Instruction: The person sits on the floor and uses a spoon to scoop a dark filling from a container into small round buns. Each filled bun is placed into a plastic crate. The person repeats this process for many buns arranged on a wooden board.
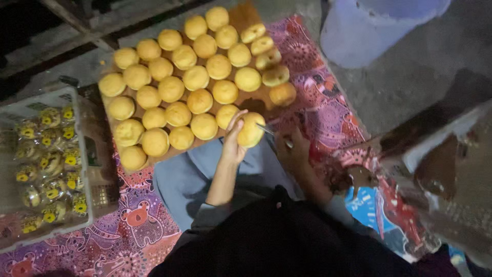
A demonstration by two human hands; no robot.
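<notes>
Patterned pink cloth [328,110] covers the floor beneath a wooden board [243,18] lined with round yellow buns [171,88]. At the board's near edge, left hand [233,141] fingers [237,122] wrap one bun [251,130]. Right hand [293,151] fingers close on a thin knife [266,128] touching that bun. A crate of wrapped buns [48,159] sits left.

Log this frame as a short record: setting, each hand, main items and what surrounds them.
setting: patterned pink mat on a grey floor, seen from above
left hand: holds a round golden bun off the near edge of the board
right hand: grips a thin metal tool, its tip at the bun
board: wooden, covered with rows of similar buns
crate: left of the board, holding wrapped buns in yellow-printed bags
bucket: pale, upper right
tub: right side, smeared with dark brown filling
</notes>
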